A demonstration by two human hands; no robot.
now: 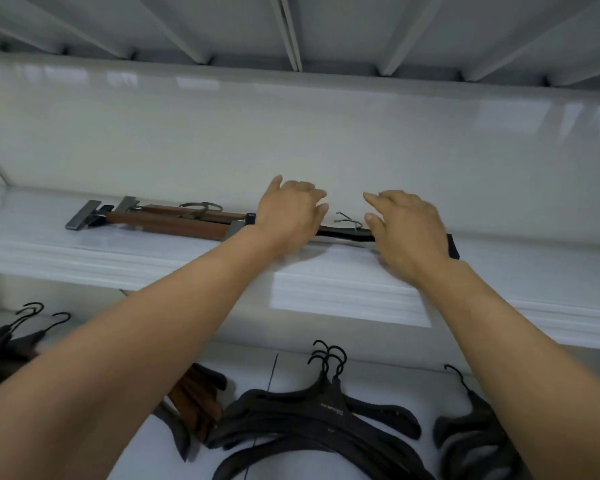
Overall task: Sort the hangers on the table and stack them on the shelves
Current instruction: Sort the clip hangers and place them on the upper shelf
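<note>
A black clip hanger [347,235] with a grey wire hook lies along the upper white shelf [118,261]. My left hand [288,213] covers its left end with the fingers curled down over it. My right hand [409,226] lies palm-down over its right part, fingers stretched forward and apart; the hanger's black end pokes out beside my wrist. Left of my hands on the same shelf lie brown wooden clip hangers [167,225] with metal clips and hooks.
On the lower shelf lie a stack of black coat hangers [309,417], another black pile at the right [471,434], dark hangers at the far left [11,341] and brown wooden ones [194,400]. A white back wall and a ribbed shelf underside close in above.
</note>
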